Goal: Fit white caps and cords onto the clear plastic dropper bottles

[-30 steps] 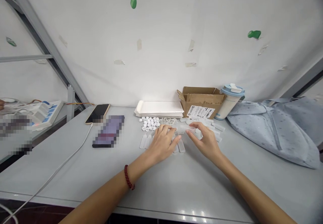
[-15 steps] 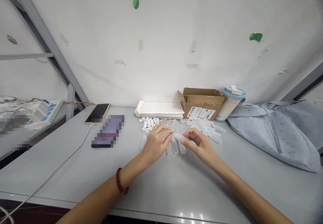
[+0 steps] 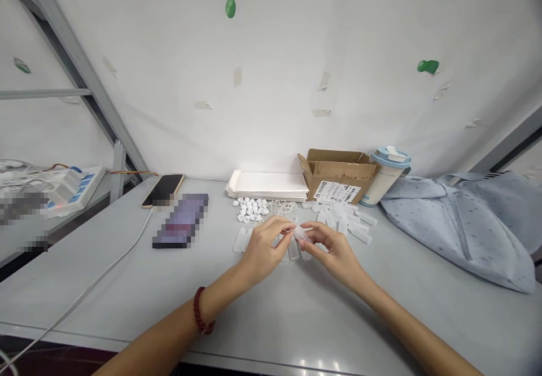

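Presently, one grey desk (image 3: 254, 319) fills the foreground, crossed by two forearms; one dark-red beaded bracelet (image 3: 202, 311) encircles the left wrist. The right hand (image 3: 339, 250) grips one translucent tube (image 3: 302, 235), tilted above the desk, between thumb and fingers. The left hand (image 3: 263, 248) is closed in a pinch at the tube's end; whether it holds the tube or something smaller, the view is too poor to tell. One second earlier the hands stood apart, the left with fingers spread; half a second ago the tube bridged a wider gap, now narrowed.

Beyond lie several loose tubes (image 3: 293, 250) in a row, partly covered by the left hand, and a heap of further tubes (image 3: 359, 233) at right. Behind these are more than a dozen white caps (image 3: 250, 213) and one tangle of pale cord (image 3: 283, 207). At left rest one smartphone (image 3: 168, 187) and one pixelated violet slab (image 3: 182, 219). Farther back stand one stack of white packets (image 3: 269, 185), one open carton (image 3: 345, 171) with one printed label (image 3: 337, 192), too small to read, and one blue-lidded tumbler (image 3: 382, 179); one blue-grey fabric bag (image 3: 444, 223) lies at right. Three green patches mark the wall (image 3: 275, 54).
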The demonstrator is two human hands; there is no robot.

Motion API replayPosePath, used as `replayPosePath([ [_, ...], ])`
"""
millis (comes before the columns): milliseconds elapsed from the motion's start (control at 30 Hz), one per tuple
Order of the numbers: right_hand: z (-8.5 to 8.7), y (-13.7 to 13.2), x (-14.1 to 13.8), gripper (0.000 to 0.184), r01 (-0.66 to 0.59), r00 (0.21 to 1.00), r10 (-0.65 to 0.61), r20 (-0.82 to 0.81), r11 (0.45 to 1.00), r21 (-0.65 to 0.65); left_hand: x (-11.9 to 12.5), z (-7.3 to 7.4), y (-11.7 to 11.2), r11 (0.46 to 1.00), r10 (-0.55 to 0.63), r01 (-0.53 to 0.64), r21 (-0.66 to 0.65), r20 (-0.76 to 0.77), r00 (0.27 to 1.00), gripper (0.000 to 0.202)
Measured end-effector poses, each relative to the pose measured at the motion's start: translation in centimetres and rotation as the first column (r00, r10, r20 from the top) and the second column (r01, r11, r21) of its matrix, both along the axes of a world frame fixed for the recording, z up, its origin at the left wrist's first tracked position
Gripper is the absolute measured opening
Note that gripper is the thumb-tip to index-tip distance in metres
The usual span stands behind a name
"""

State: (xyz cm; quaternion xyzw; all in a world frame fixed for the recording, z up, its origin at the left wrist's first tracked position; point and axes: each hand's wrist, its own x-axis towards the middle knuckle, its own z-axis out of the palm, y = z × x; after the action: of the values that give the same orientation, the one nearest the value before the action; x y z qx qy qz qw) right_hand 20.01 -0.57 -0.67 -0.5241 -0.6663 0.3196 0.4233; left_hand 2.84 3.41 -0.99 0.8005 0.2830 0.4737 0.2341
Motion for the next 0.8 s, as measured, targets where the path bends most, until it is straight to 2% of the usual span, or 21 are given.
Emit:
replayPosePath([
  [100,0.0,-0.1,-0.1,0.033,-0.028,1.0,0.028,0.014,0.999,0.017,0.0,-0.1,-0.1,1.0,-0.012,0.012,-0.003,-0.002,1.0,0.022],
  [333,-0.1,0.0,0.1,0.031,-0.003,1.0,0.003,-0.004,0.998,0.06,0.1,-0.2,-0.3,0.995,-0.097,0.097,-0.008,-0.03,0.995,0.033],
  [500,0.0,-0.1,0.2,0.032,-0.001,1.0,0.001,0.004,0.996,0.086,0.1,-0.3,-0.7,0.993,-0.118,0.117,-0.019,-0.062,0.991,0.031],
  [600,0.0,-0.2,0.1,0.029,0.01,1.0,-0.01,0.004,0.995,0.102,0.2,0.0,-0.9,0.993,-0.106,0.102,-0.058,-0.063,0.992,0.03],
  [800,0.2,-0.2,0.0,0.025,0.017,1.0,-0.017,-0.003,0.993,0.114,0.2,0.7,-1.3,0.976,-0.02,0.005,-0.219,-0.063,0.998,0.029],
])
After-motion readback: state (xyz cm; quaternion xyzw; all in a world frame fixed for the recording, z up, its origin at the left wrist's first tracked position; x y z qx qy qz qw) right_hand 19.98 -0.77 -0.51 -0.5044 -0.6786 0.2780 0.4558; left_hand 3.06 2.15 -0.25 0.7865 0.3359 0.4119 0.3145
